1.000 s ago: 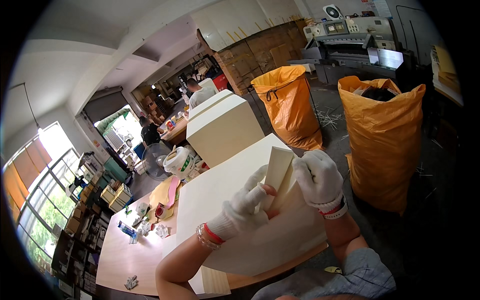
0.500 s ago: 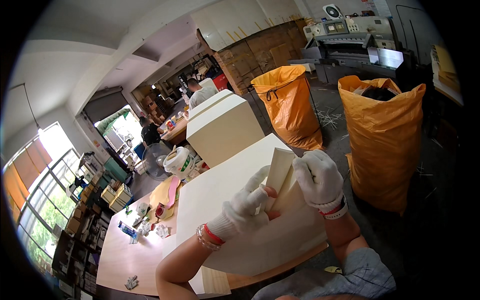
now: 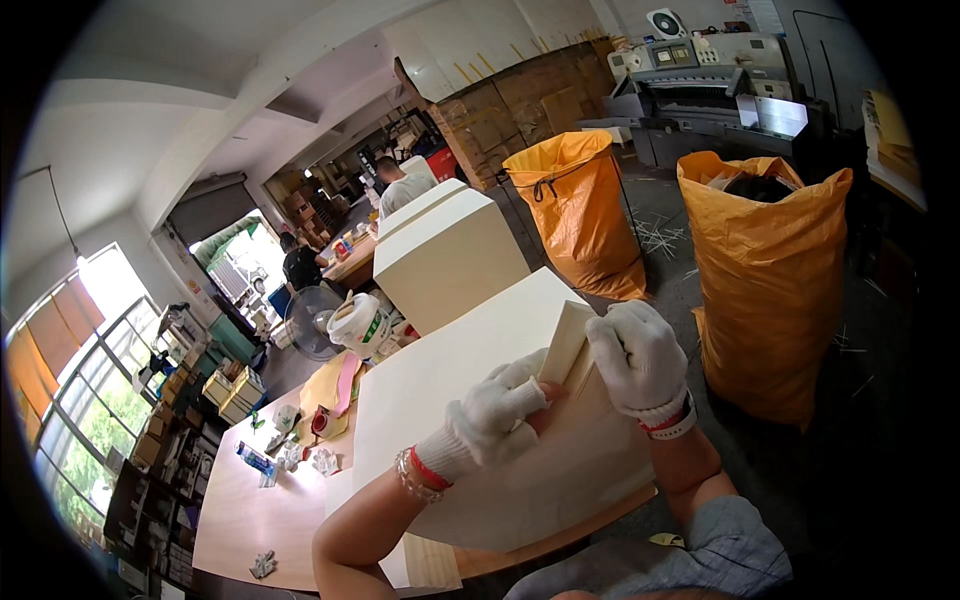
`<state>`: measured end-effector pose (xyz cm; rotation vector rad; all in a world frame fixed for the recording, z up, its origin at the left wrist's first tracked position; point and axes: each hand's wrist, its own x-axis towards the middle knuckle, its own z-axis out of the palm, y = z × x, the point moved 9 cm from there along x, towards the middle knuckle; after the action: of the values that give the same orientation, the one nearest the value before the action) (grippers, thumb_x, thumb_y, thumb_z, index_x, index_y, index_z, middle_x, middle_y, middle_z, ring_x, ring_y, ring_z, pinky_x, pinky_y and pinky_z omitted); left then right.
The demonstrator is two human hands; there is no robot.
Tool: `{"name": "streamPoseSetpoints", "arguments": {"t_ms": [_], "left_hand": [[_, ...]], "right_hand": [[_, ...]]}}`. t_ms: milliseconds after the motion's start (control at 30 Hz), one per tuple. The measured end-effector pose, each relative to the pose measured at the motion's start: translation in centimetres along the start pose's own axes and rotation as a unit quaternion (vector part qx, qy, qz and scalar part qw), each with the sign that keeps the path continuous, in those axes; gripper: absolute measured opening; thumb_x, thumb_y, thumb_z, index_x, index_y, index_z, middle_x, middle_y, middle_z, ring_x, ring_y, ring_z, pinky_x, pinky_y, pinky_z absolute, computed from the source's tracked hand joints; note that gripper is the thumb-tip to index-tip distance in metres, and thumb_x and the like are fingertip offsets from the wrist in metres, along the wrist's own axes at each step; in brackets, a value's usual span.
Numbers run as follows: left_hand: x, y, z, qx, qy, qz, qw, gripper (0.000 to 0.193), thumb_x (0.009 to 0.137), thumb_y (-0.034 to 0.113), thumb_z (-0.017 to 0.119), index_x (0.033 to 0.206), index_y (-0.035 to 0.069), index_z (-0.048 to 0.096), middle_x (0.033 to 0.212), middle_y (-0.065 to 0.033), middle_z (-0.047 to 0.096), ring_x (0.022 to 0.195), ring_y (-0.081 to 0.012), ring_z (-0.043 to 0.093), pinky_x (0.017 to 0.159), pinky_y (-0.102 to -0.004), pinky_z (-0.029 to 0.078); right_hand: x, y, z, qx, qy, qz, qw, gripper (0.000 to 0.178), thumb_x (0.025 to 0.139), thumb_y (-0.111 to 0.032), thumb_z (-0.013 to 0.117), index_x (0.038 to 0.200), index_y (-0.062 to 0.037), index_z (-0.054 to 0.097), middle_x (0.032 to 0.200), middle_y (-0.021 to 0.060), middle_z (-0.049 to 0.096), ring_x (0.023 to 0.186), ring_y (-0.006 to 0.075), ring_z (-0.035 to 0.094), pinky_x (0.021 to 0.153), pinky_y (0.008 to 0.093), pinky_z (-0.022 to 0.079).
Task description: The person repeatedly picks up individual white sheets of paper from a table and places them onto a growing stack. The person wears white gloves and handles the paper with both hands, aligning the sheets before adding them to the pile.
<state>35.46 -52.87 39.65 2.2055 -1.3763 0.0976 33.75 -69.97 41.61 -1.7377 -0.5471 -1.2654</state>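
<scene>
Paper [image 3: 450, 375]: white flap [image 3: 566, 340] tilts up.
Left hand [image 3: 497, 412]: half-curled at the flap; I cannot tell its grip.
Right hand [image 3: 637, 358]: fisted beside it, contents hidden from me.

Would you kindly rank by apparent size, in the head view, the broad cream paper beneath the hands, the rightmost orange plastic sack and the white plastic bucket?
Largest: broad cream paper, partly covered.
Next: rightmost orange plastic sack.
Smallest: white plastic bucket.

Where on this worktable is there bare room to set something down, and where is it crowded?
Bare tabletop lies between the blue cylinder and the crumpled grey scrap. The white sheets are bare left of the left hand. It is crowded around the red roll and pink strip, near the white bucket.
</scene>
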Motion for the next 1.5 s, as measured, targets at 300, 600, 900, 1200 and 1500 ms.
{"name": "streamPoseSetpoints", "arguments": {"t_ms": [300,600,900,1200,1500], "left_hand": [[0.5,2.6,-1.3,0.087,0.097,0.039,0.991,0.027,0.073,-0.006,0.079,0.094,0.003,0.063,0.142,-0.0248,0.053,0.11,-0.0406,0.065,0.086,-0.0392,0.056],[0.4,1.4,-1.0,0.031,0.072,-0.001,0.997,0.032,0.074,-0.001,0.082,0.101,0.006,0.067,0.147,-0.0276,0.047,0.116,-0.0402,0.064,0.088,-0.0392,0.057],[0.4,1.8,-0.4,0.102,0.046,0.059,0.992,0.029,0.076,-0.004,0.078,0.101,0.006,0.066,0.15,-0.0278,0.043,0.114,-0.0383,0.065,0.088,-0.0376,0.056],[-0.1,0.4,-0.9,0.014,0.096,0.007,0.995,0.031,0.075,-0.006,0.077,0.102,0.005,0.066,0.153,-0.028,0.039,0.111,-0.0371,0.068,0.087,-0.0364,0.056],[0.4,1.8,-0.4,0.077,0.04,0.065,0.994,0.045,0.074,-0.009,0.075,0.116,0.006,0.068,0.151,-0.0289,0.042,0.109,-0.0342,0.068,0.087,-0.0358,0.056]], "right_hand": [[0.0,-0.1,-0.2,0.009,-0.005,0.005,1.0,0.023,0.093,-0.008,0.064,0.072,0.0,0.057,0.065,0.0132,0.054,0.062,0.0316,0.054,0.06,0.0414,0.045],[0.0,-0.1,-0.1,0.008,0.007,-0.005,1.0,0.025,0.094,-0.008,0.062,0.071,0.0001,0.056,0.065,0.0133,0.055,0.062,0.0316,0.055,0.059,0.0415,0.045],[0.0,0.1,-0.1,0.015,-0.002,0.0,1.0,0.026,0.094,-0.008,0.062,0.07,0.0001,0.055,0.065,0.0136,0.054,0.063,0.032,0.055,0.06,0.0421,0.044],[0.0,-0.5,-0.2,-0.008,0.002,-0.024,1.0,0.021,0.092,-0.007,0.062,0.073,0.0007,0.058,0.065,0.0133,0.054,0.063,0.0323,0.054,0.06,0.0419,0.044],[-0.2,0.0,-0.2,0.007,0.009,-0.009,1.0,0.023,0.093,-0.008,0.063,0.072,-0.0001,0.057,0.064,0.0122,0.053,0.062,0.0311,0.054,0.058,0.0408,0.044]]}}
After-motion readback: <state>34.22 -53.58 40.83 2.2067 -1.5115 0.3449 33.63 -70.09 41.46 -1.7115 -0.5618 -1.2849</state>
